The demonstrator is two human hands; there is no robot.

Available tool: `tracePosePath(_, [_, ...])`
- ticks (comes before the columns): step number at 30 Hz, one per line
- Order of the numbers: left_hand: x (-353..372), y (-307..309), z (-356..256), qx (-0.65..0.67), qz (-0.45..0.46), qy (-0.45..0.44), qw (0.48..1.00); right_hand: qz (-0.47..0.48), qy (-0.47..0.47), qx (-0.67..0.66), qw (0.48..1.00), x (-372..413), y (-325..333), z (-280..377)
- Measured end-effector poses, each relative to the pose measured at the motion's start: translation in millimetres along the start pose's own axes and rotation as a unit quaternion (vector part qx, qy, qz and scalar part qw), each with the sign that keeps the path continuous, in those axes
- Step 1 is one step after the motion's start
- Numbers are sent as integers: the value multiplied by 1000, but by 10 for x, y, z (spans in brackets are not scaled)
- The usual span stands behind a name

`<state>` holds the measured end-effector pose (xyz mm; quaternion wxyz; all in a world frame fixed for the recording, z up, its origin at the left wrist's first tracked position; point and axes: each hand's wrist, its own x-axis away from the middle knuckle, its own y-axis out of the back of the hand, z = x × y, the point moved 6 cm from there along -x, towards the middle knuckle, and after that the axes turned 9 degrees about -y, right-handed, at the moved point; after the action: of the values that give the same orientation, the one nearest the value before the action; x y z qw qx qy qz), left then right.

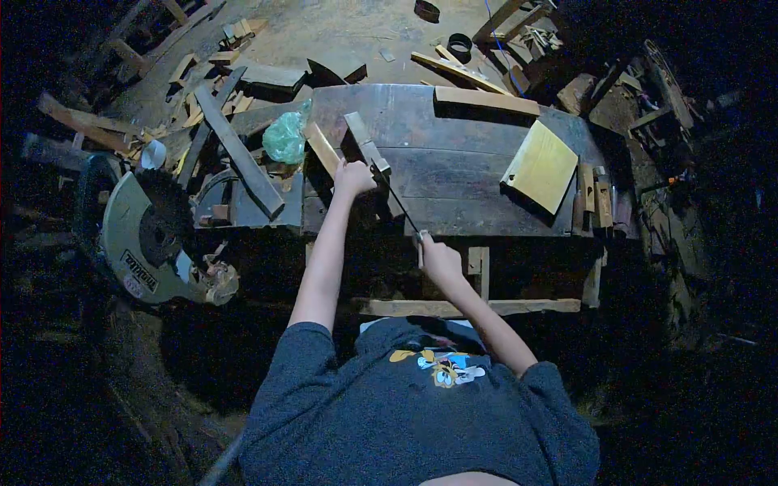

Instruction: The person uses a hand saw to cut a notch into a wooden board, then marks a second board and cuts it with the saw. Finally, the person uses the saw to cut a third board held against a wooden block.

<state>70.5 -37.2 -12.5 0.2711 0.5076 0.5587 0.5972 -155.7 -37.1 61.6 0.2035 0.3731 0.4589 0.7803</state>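
My left hand [354,178] is closed on the near end of a pale wooden strip [323,149] at the front left of the workbench. My right hand [442,262] is wrapped around the handle of a handsaw, in front of the bench edge. The thin dark blade of the handsaw [399,200] runs up and left from that hand, seen nearly edge-on. Its far end meets or passes close by a grey-brown wooden block [367,144], just right of my left hand. Whether the blade touches the wood is too dark to tell.
The dark workbench [454,174] carries a yellowish board [541,166] and a long wooden piece [486,101]. A green plastic bag [287,137] lies at the left. A circular power saw [150,239] stands near left. Wood scraps cover the floor beyond.
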Motion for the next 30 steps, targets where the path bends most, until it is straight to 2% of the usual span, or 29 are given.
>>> tracePosePath(1, [13, 15, -1, 9, 4, 4, 1000, 1, -5, -4, 1000, -73, -33, 22])
tracePosePath(4, [32, 4, -6, 15, -5, 4, 1000, -80, 72, -60, 992, -669, -94, 391])
tracePosePath(5, [34, 29, -47, 10, 24, -4, 1000, -97, 91, -68, 989, -791, -113, 483])
tracePosePath(8, [-5, -14, 22, 21, 32, 34, 999, -95, 84, -70, 989, -561, 29, 460])
tracePosePath(9, [-3, -18, 57, 34, 17, 54, 998, -108, 65, -29, 992, -504, -152, 267])
tracePosePath(11, [4, -25, 64, 38, 8, 46, 998, -75, 48, -17, 996, -90, -97, 59])
tracePosePath(12, [8, 5, 38, 41, 0, 37, 998, -26, 35, -1, 999, -17, -165, -36])
tracePosePath(14, [63, 28, -14, 31, -4, 25, 999, -67, 34, -28, 997, -66, -167, -16])
tracePosePath(16, [65, 108, -62, 18, -8, 10, 1000, -76, 42, -49, 995, -402, -128, 230])
tracePosePath(18, [79, 84, -77, 14, 11, 5, 1000, -124, 80, -74, 986, -754, -92, 492])
tracePosePath(19, [72, 60, -62, 13, 11, 7, 1000, -124, 81, -75, 986, -736, -71, 499])
tracePosePath(21, [33, 23, 27, 23, -10, 38, 999, -44, 36, -31, 998, -684, -88, 449])
tracePosePath(25, [-54, -4, 120, 53, 2, 31, 998, -101, 75, -46, 991, 20, -178, -86])
tracePosePath(27, [-80, -17, 69, 39, 30, -23, 999, -91, 55, -40, 994, 43, -133, -143])
tracePosePath(28, [-116, -48, 104, 47, 64, -13, 997, -102, 51, -51, 992, -11, -44, -91])
tracePosePath(30, [-133, -86, 154, 75, 66, 8, 995, -82, 58, -52, 994, -358, -79, 115])
